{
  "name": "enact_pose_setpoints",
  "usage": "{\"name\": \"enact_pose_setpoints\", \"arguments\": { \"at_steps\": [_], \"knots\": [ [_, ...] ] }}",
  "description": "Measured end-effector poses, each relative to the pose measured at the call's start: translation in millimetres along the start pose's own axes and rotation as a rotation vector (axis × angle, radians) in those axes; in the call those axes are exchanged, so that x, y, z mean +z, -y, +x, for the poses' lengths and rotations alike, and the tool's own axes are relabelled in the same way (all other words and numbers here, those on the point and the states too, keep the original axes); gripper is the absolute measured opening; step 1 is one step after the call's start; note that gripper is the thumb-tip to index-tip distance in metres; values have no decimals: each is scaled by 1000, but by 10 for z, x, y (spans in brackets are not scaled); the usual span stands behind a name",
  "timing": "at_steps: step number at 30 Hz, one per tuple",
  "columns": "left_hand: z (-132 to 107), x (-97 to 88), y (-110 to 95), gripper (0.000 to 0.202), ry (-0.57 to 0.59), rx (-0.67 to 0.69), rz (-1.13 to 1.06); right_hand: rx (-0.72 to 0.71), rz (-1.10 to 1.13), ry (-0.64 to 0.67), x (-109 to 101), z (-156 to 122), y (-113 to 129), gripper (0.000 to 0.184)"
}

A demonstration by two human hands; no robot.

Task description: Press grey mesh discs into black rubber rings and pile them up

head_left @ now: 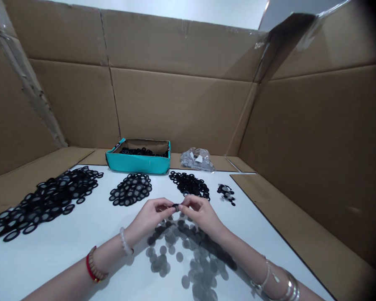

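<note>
My left hand (152, 216) and my right hand (200, 213) meet over the white table (65, 251), fingertips pinched together on one small black ring (175, 205) between them. Just below my hands lies a spread of grey mesh discs (191, 259). Beyond my hands are a pile of black rings with grey centres (130, 189), a pile of plain black rings (189, 184) and a small cluster of mixed pieces (226, 194). A large heap of black rings with grey centres (44, 200) covers the table's left side.
A teal box (138, 161) holding black rings stands at the table's far edge, with a crumpled clear plastic bag (196, 159) to its right. Tall cardboard walls (181, 104) enclose the table at the back and on both sides.
</note>
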State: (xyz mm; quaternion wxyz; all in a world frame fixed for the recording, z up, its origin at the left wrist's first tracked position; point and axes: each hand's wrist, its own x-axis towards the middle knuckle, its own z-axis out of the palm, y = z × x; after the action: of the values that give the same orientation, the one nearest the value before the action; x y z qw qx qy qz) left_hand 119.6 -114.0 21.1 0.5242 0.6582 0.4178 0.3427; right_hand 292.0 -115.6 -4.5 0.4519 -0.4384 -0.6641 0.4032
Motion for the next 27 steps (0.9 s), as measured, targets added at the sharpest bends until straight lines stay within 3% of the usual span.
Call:
{"name": "enact_pose_setpoints", "arguments": {
  "at_steps": [7, 12, 15, 21, 27],
  "knots": [
    [21, 39, 191, 18, -76, 2, -143, -34, -87, 66, 6, -18, 9, 21],
    [9, 47, 198, 22, -35, -24, -213, -85, -141, 92, 1, -37, 64, 10],
    [-14, 23, 134, 21, -48, 24, -51, -100, -200, 92, -24, -37, 82, 12],
    [-64, -45, 74, 12, -126, 361, 414, -76, -252, 164, -49, -45, 108, 14],
    [-42, -44, 82, 9, -150, 325, 357, -140, -296, 134, -10, -87, 129, 20]
  ]
}}
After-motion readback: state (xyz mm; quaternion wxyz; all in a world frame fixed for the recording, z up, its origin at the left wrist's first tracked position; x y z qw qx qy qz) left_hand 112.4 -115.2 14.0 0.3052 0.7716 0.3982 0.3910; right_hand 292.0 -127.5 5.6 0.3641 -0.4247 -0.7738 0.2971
